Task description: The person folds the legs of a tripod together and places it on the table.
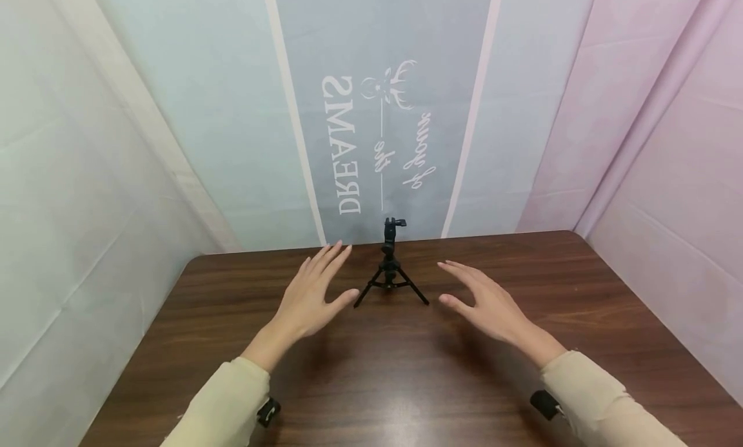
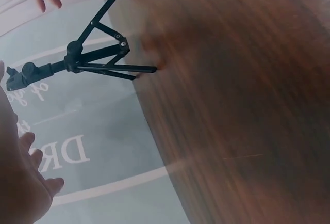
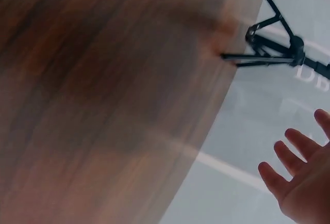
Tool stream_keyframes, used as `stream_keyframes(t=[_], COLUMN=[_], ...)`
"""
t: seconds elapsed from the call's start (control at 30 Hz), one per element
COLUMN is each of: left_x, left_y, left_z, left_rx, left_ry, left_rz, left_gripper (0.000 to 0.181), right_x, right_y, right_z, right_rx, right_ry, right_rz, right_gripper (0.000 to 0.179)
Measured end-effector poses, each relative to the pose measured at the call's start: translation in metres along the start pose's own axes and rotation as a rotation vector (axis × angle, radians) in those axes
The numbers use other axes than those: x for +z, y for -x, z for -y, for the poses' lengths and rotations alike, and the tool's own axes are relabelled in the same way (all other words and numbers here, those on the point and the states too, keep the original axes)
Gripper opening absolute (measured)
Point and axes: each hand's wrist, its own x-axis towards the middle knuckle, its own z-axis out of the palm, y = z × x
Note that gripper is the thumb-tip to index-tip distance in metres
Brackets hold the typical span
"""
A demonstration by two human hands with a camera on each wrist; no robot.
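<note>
A small black tripod [image 1: 389,266] stands upright near the far edge of the table, its legs spread and a clamp-like mount with a side knob on top. To its left is my left hand [image 1: 313,292], fingers extended and thumb pointing toward a tripod leg. My right hand [image 1: 487,302] is on the other side, fingers straight and apart from the tripod. Both hands hold nothing. In the left wrist view the tripod [image 2: 98,53] appears sideways beyond the left hand [image 2: 20,167]. The right wrist view shows the tripod's legs [image 3: 273,46] and the spread fingers of the right hand [image 3: 304,172].
The brown wood-grain table [image 1: 383,369] has its far edge against a hanging cloth [image 1: 371,21] with mirrored white lettering. Pale cloth walls [image 1: 667,176] stand at both sides. Black wrist devices [image 1: 545,404] are on both sleeves.
</note>
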Motion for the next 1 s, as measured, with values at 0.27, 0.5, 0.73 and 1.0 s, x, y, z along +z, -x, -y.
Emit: stream_keyframes(t=[0.27, 0.5, 0.73, 1.0], left_x=[0.003, 0.008, 0.012, 0.017], left_y=[-0.025, -0.043, -0.060, -0.077], left_z=[-0.004, -0.006, -0.003, -0.010], left_rx=[0.035, -0.048, -0.102, -0.090], left_ry=[0.086, 0.247, 0.416, 0.496], left_rz=[0.022, 0.067, 0.056, 0.020], left_gripper=[0.077, 0.076, 0.074, 0.067], right_x=[0.006, 0.018, 0.028, 0.034], right_y=[-0.012, -0.020, -0.027, -0.035], right_z=[0.014, 0.015, -0.002, -0.018], right_rx=[0.019, 0.094, 0.063, 0.043], right_ry=[-0.043, -0.150, -0.233, -0.291], right_rz=[0.066, 0.105, 0.128, 0.161], right_gripper=[0.065, 0.058, 0.060, 0.061])
